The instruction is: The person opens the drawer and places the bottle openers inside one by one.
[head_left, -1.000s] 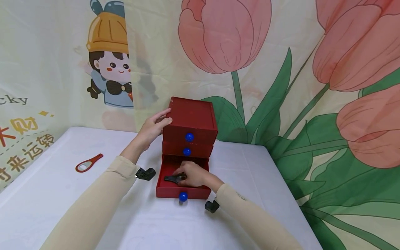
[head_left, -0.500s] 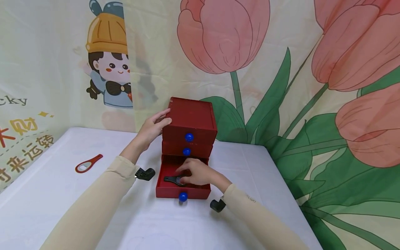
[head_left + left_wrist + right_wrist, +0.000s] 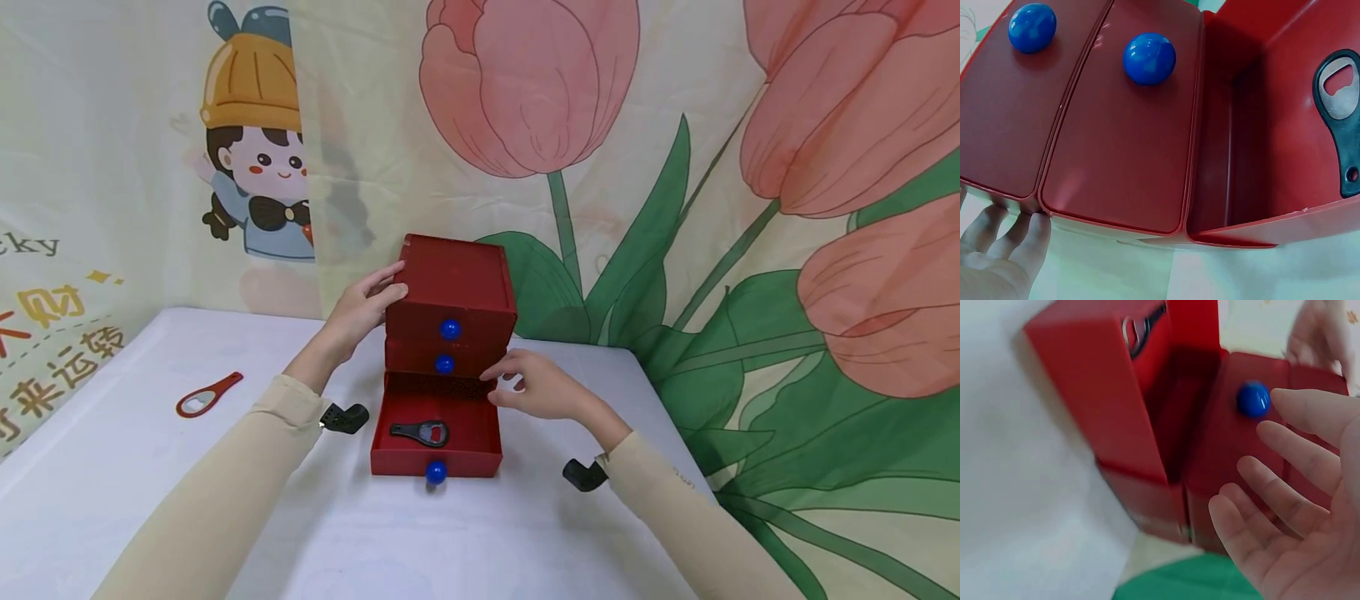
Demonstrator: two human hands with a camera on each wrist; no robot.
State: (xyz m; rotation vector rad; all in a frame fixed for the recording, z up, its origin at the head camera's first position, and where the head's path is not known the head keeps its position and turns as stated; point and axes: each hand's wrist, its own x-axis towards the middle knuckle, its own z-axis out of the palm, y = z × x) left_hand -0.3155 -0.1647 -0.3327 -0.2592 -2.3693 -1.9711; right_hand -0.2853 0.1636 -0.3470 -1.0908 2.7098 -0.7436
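A small red drawer cabinet (image 3: 457, 271) with blue ball knobs stands on the table. Its bottom drawer (image 3: 405, 463) is pulled out; the two above are closed. Inside that drawer lies a black-handled bottle opener (image 3: 433, 432), also seen in the left wrist view with its metal head (image 3: 1339, 103). My left hand (image 3: 358, 312) rests against the cabinet's upper left side, fingers on its edge. At the right, my right hand (image 3: 542, 385) hovers beside the open drawer, fingers loosely spread and holding nothing. The right wrist view shows that hand's fingers (image 3: 1285, 494) in front of the drawer fronts.
A red-rimmed bottle opener (image 3: 210, 395) lies on the white-covered table (image 3: 300, 533) to the left. Behind the table hangs a printed cloth (image 3: 375, 108) with tulips and a cartoon figure. A black camera mount sits on each wrist.
My right hand has let go of the black bottle opener and moved up and right out of the drawer. The opener stays in the drawer. My left hand keeps its place on the cabinet.
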